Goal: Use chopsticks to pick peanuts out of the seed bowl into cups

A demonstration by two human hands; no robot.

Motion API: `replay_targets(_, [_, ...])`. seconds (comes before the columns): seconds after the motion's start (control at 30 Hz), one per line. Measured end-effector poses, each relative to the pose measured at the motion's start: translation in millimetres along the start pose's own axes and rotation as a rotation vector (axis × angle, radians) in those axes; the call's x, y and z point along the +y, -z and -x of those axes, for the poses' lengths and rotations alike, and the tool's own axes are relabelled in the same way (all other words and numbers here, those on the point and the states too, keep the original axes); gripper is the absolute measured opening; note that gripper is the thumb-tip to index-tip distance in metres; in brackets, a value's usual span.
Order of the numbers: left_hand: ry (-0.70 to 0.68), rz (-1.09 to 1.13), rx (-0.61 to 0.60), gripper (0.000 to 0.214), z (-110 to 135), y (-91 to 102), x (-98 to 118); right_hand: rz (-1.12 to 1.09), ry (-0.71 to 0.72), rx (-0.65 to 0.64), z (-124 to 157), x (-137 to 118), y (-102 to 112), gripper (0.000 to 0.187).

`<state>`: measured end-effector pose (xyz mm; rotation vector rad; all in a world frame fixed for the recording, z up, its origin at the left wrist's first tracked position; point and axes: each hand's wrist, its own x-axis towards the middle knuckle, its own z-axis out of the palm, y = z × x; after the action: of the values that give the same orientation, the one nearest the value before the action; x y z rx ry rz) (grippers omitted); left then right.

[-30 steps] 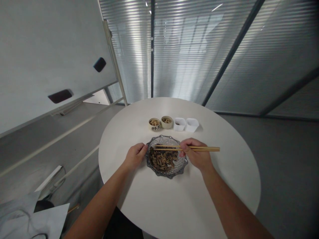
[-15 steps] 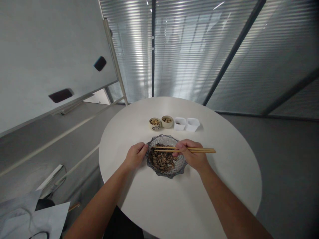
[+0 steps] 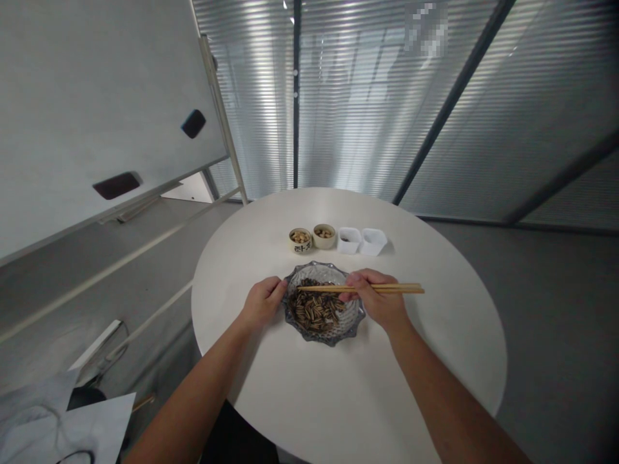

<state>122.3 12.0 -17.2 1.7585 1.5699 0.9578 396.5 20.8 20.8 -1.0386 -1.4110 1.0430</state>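
Looked down, in the head view, on a round white table (image 3: pixel 285 393) with a wavy-edged glass dish (image 3: pixel 351 327) close to its middle, holding a heap of striped sunflower seeds (image 3: pixel 315 309). Held two wooden chopsticks (image 3: pixel 391 290) in the right hand (image 3: pixel 374 299), with the fingers (image 3: pixel 360 278) shut firmly around them and the two sticks lying close together. Reached over the dish with the tips, just above the seeds. Could not tell whether the tips touched a seed. Had the left hand (image 3: pixel 264 303) curled, with its fingers (image 3: pixel 278 287) against the left rim of the dish. Could not tell if that hand gripped the rim or only rested there.

Seemed light, hard and slippery, the seeds, so likely easy to drop, and best pinched across the middle of one seed. Seemed hard but easy to chip, the dish, and best held by the rim.

Stood in a row past the dish: two small round cups (image 3: pixel 312 238) of pale nuts and two white square cups (image 3: pixel 361 241). Stood behind the table: a whiteboard (image 3: pixel 97 96) on the left and striped window blinds (image 3: pixel 348 96)
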Motion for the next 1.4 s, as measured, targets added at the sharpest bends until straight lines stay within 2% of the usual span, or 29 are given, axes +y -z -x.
replay_targets(0.17, [0.0, -0.003, 0.001, 0.045, 0, 0.3, 0, -0.076, -0.034, 0.042, 0, -5, -1, 0.038])
replay_targets(0.37, [0.003, -0.009, -0.002, 0.045, 0, 0.5, 1, -0.214, -0.042, 0.176, -6, -1, 3, 0.042])
replay_targets(0.5, [0.001, -0.012, -0.003, 0.046, -1, -0.1, -1, -0.377, 0.042, 0.367, -18, 3, 14, 0.04])
replay_targets(0.63, [-0.002, -0.01, -0.004, 0.046, -1, 0.0, -1, -0.49, 0.144, 0.584, -36, 7, 39, 0.041])
replay_targets(0.73, [0.0, -0.011, -0.006, 0.045, -1, 0.2, -1, -0.463, 0.196, 0.717, -48, 13, 57, 0.043])
replay_targets(0.83, [0.005, -0.01, 0.002, 0.045, -1, 0.0, 0, -0.367, 0.193, 0.803, -56, 20, 65, 0.044])
replay_targets(1.0, [-0.008, 0.004, 0.006, 0.046, 0, -0.3, 0, -0.173, 0.128, 0.767, -58, 28, 60, 0.041])
replay_targets(1.13, [-0.009, -0.007, 0.014, 0.046, 0, 0.7, 2, -0.036, 0.143, 0.751, -56, 28, 58, 0.04])
replay_targets(1.23, [-0.017, -0.02, 0.016, 0.046, 0, 1.4, 3, -0.044, 0.162, 0.741, -52, 23, 57, 0.042])
replay_targets(1.3, [-0.021, -0.024, 0.016, 0.046, 0, 1.6, 3, -0.104, 0.163, 0.68, -47, 18, 54, 0.044])
replay_targets(1.4, [-0.022, -0.029, 0.013, 0.046, 0, 1.6, 2, -0.148, 0.137, 0.481, -34, 9, 43, 0.044])
